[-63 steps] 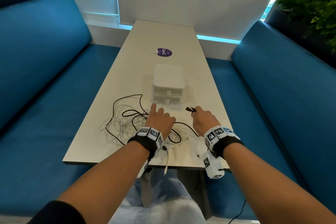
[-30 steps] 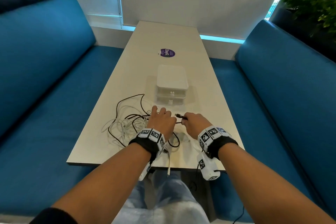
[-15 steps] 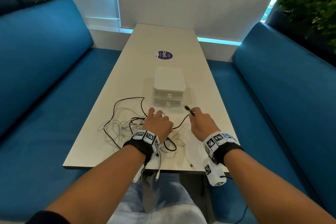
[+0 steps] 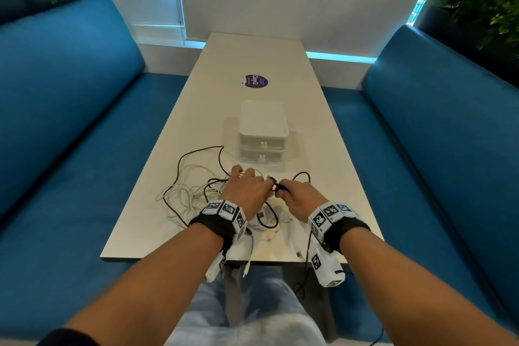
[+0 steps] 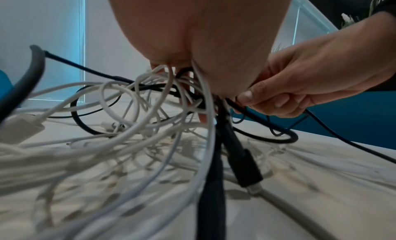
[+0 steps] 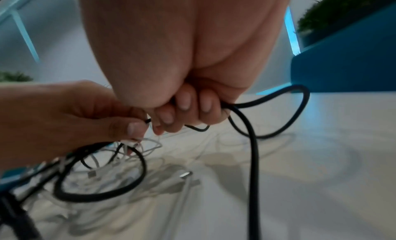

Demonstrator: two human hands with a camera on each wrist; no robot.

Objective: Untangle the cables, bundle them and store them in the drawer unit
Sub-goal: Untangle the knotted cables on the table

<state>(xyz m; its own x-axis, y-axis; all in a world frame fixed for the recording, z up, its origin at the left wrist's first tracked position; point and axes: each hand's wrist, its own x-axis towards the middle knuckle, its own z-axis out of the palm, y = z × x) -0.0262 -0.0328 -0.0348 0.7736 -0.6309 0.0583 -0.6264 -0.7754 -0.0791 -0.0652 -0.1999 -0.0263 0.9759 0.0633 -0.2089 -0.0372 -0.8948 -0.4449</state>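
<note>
The drawer unit (image 4: 263, 132) stands on the table (image 4: 314, 132) midway between its long edges, and a round sticker (image 4: 256, 81) lies beyond it toward the far edge. The tangle of cables (image 4: 193, 191) lies between the unit and the near edge, spread toward the left edge, with one cable end (image 4: 246, 270) hanging over the near edge. The left hand (image 4: 247, 191) and right hand (image 4: 302, 198) meet above the tangle, just in front of the unit, and benches (image 4: 438, 132) run along both long edges.
</note>
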